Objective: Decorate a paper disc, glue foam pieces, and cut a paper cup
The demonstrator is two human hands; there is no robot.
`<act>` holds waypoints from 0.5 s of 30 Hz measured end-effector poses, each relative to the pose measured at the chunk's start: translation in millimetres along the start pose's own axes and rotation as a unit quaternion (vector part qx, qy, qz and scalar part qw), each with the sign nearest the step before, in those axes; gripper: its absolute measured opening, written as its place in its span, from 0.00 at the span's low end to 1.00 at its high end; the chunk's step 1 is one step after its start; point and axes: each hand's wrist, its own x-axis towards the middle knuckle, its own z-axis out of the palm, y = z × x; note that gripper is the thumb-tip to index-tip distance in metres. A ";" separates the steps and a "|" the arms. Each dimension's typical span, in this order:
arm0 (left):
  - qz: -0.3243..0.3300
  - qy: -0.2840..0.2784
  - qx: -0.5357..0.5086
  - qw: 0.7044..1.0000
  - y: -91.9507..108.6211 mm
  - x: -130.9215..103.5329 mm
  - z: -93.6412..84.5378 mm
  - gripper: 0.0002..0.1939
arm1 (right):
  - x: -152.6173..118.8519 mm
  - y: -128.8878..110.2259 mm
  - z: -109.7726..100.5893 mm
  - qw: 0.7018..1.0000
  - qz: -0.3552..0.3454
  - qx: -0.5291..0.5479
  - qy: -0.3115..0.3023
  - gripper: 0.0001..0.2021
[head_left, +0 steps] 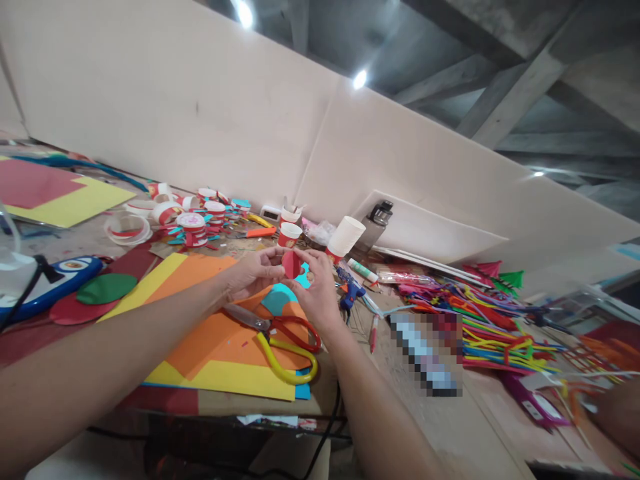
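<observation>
Between my two hands, above the table, is a small red paper piece (291,265) with a rounded edge. My left hand (257,272) pinches it from the left. My right hand (314,283) grips its right side with thumb and fingers. Just below lie scissors (270,325) with one red and one yellow handle, resting on orange paper (200,333) and yellow paper (240,380). A light blue paper piece (280,300) sits under my hands. Behind them stands a red and white paper cup (290,233).
Cup crafts (193,230) crowd the back left. Green (107,288) and red paper circles lie left. A stack of cups (347,237), a dark bottle (377,223) and a blue glue gun (351,292) stand or lie right of centre. Colourful pipe cleaners (510,340) spread farther right.
</observation>
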 end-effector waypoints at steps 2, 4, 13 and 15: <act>-0.002 -0.003 0.010 1.000 -0.4 -0.4 0.6 0.26 | 0.2 0.1 -1.0 1.000 -0.002 0.001 0.000 0.22; -0.003 -0.002 0.016 1.000 0.2 -0.9 2.2 0.27 | 0.3 0.4 -1.2 1.000 0.002 0.001 -0.001 0.21; -0.009 0.012 -0.009 1.000 2.8 -2.3 7.6 0.27 | 1.5 -1.5 -1.1 1.000 0.007 -0.001 -0.013 0.22; -0.011 0.011 -0.020 1.000 3.1 -3.1 8.8 0.28 | 1.2 -2.0 -1.2 1.000 0.015 -0.004 -0.014 0.21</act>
